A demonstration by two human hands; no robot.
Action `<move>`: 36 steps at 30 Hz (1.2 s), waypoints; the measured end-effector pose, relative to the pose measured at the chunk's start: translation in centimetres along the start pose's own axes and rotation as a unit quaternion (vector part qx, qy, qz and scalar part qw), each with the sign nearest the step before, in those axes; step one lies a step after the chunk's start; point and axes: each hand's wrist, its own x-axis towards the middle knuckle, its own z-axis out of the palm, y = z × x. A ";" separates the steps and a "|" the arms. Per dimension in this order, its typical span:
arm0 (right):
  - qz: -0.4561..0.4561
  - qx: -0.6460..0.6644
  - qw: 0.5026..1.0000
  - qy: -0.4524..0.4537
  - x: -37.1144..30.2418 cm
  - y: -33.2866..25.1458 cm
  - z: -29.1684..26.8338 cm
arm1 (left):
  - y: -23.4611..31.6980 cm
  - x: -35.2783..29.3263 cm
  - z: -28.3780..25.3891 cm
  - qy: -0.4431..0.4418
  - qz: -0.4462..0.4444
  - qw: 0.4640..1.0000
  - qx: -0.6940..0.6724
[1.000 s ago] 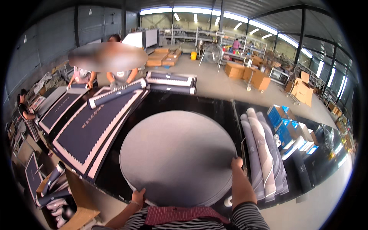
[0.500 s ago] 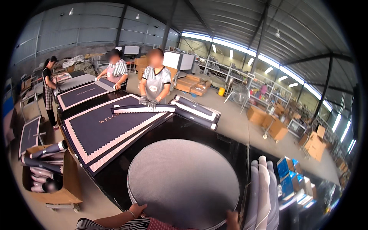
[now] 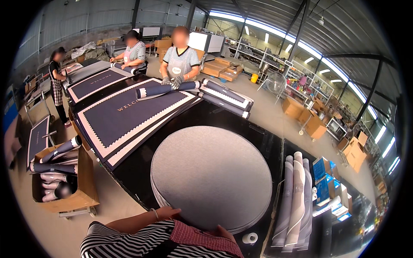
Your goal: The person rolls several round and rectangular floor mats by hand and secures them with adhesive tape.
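Note:
A stack of round grey mats lies on the black table in front of me, with several layered edges showing at its left rim. My left hand is at the near left rim, its thumb side over the top surface and the other fingers hidden at the edge; it appears to grip the mats. At the near rim, close to my body, is my right hand. Only a small part of it shows past my red sleeve cover, and its fingers are mostly hidden. A small white roll stands right of it.
Rolled grey mats and blue-white boxes sit at the right. Across the black table, a gloved co-worker handles a rolled dark mat over flat doormats. A carton of rolled mats stands on a cart at the left.
My view has tilted down. My right hand has moved left along the near rim, uncovering the white roll. My left hand has slid slightly right along the mats' edge.

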 end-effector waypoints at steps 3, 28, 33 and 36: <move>-0.020 -0.082 0.994 0.076 0.1 -1.1 1.4 | -0.1 -0.9 0.5 0.000 0.165 0.986 0.036; -0.492 -0.800 0.284 0.194 4.2 -5.4 14.3 | 10.1 4.2 -0.8 0.270 0.406 0.769 0.413; -0.496 -0.800 0.297 0.159 4.2 -4.4 14.4 | 6.9 2.7 0.3 0.388 0.439 0.666 0.462; -0.489 -0.809 0.286 0.155 4.9 -3.8 12.9 | 5.9 3.0 0.9 0.417 0.441 0.634 0.479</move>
